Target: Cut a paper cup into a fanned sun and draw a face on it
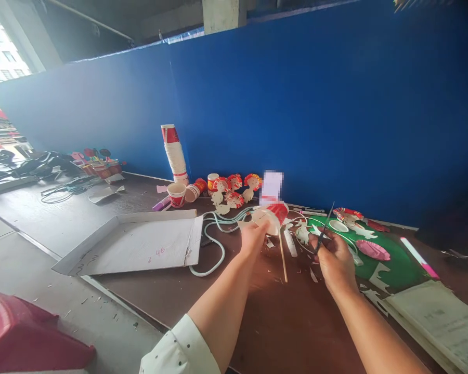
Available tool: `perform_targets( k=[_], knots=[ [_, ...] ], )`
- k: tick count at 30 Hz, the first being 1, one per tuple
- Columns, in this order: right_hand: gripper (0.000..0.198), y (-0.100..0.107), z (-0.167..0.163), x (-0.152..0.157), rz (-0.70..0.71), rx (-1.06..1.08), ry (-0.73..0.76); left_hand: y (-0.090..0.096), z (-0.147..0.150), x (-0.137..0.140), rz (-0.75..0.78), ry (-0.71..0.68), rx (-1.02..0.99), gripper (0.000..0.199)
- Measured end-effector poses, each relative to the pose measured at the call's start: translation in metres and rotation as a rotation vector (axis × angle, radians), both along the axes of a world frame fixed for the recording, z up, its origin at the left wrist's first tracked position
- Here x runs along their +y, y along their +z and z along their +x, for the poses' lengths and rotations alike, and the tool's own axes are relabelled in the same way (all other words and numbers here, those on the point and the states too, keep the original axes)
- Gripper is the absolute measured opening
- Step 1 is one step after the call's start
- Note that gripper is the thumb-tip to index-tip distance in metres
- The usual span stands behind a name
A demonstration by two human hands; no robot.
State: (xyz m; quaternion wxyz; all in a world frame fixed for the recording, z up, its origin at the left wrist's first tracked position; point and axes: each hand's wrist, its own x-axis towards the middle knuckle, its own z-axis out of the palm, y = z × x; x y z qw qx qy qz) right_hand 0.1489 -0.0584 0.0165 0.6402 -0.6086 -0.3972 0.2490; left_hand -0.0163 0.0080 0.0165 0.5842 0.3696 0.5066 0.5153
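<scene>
My left hand (254, 236) is closed on a red-and-white paper cup (278, 212), tilted so its pale round end faces me. A thin wooden stick (284, 259) slants down from beside the cup; whether it is fixed there I cannot tell. To the right, my right hand (335, 259) grips dark scissors (326, 226), their blades pointing up and away. A white glue-like tube (290, 243) lies between the hands. Near the right hand are pale paper cut-outs (303, 234) and a green mat (400, 265).
A shallow white cardboard tray (140, 244) sits left, with a pale cable (220, 254) beside it. Behind stand a tall cup stack (176, 156) and several paper figures (234, 189). A marker (419, 257) and papers (440, 317) lie right. A blue partition (296, 114) closes the back.
</scene>
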Motion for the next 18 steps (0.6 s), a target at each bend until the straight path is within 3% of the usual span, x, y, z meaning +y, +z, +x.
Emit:
perform_targets(
  k=[8, 18],
  knots=[
    [0.064, -0.006, -0.017, 0.004, 0.132, 0.041, 0.189, 0.001, 0.007, -0.01, -0.109, -0.069, -0.134, 0.02],
    [0.057, -0.003, -0.023, -0.002, -0.05, -0.018, 0.116, 0.003, 0.022, -0.023, -0.048, -0.216, -0.077, 0.024]
  ],
)
